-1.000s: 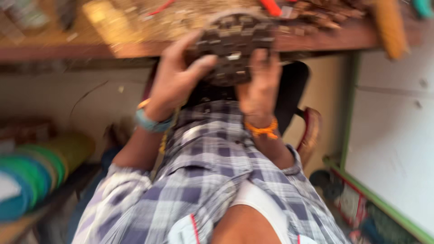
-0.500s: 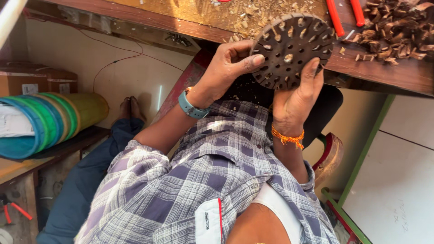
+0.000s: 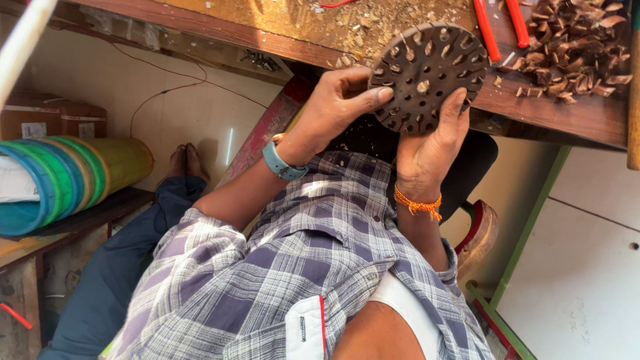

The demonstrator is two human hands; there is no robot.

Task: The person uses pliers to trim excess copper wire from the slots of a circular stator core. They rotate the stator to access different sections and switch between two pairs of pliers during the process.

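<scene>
The person's left hand (image 3: pixel 337 107) and right hand (image 3: pixel 433 143) are both gripping a dark round disc (image 3: pixel 427 77) full of holes, holding it up at the edge of the wooden bench (image 3: pixel 553 113). Brown chips (image 3: pixel 573 50) and red-handled pliers (image 3: pixel 497 27) are lying on the bench just beside the disc.

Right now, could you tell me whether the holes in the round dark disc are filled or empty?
Partly filled. The disc, held by the left hand and right hand, has light bits in several holes; others look dark and empty.
</scene>
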